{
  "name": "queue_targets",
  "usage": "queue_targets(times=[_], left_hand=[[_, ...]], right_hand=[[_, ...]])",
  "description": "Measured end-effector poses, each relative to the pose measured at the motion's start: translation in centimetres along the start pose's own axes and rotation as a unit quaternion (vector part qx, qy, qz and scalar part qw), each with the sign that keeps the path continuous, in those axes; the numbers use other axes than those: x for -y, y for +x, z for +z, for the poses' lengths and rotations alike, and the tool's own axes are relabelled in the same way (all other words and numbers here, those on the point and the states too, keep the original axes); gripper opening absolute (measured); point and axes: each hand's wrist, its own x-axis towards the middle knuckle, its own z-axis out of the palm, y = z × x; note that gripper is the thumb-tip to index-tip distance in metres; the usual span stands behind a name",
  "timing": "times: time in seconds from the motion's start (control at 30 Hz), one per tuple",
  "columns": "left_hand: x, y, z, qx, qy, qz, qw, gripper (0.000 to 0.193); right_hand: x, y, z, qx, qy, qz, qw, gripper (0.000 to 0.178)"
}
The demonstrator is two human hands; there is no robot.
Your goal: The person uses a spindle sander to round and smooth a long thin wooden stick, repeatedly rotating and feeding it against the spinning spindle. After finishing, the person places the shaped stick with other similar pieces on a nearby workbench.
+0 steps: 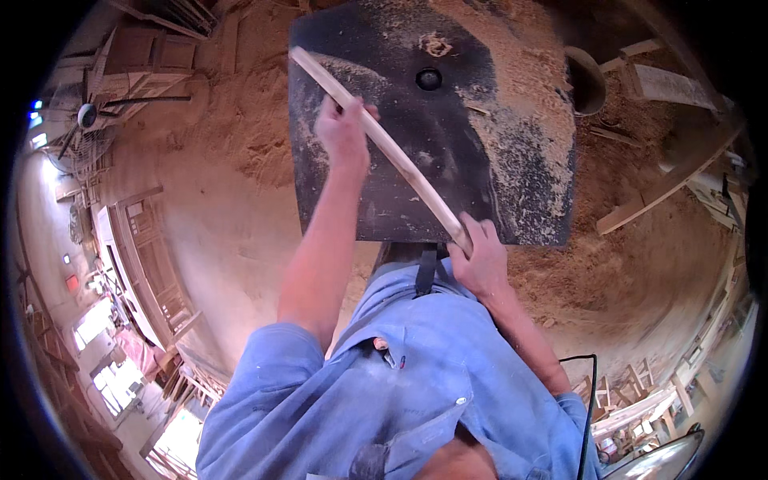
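A dark tabletop point(452, 152) is standing over a dusty brown floor point(224, 216); sawdust point(532, 132) is covering much of its right side; a clump of curled shavings point(435, 44) is lying just beyond a round black fitting point(429, 78); a thin splinter point(478, 110) is resting near the sawdust's edge; finer powder point(352, 67) is streaking the far left.

No legible lettering or numbers.

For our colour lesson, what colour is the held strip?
Pale cream; the strip shows best in the head view.
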Motion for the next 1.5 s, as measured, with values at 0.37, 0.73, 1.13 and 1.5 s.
queue_targets(times=[0.37, 0.73, 1.13, 1.5], left_hand=[[9.3, -15.8, 7.2, 0.004, 0.407, 0.155, 0.900, 0.066], [13.7, -16.0, 9.3, -0.049, 0.473, 0.218, 0.853, 0.058], [12.7, -13.9, 9.9, -0.034, 0.472, 0.239, 0.848, 0.058], [13.0, -13.6, 10.0, -0.015, 0.476, 0.263, 0.839, 0.057]], right_hand=[[-12.6, -13.3, -1.4, 0.006, -0.095, 0.118, 0.988, 0.030], [-12.8, -13.3, -0.8, 0.100, -0.057, 0.222, 0.968, 0.028], [-12.4, -11.2, 0.7, 0.125, -0.015, 0.236, 0.963, 0.031], [-13.5, -11.8, 2.1, 0.125, -0.005, 0.237, 0.963, 0.030]])
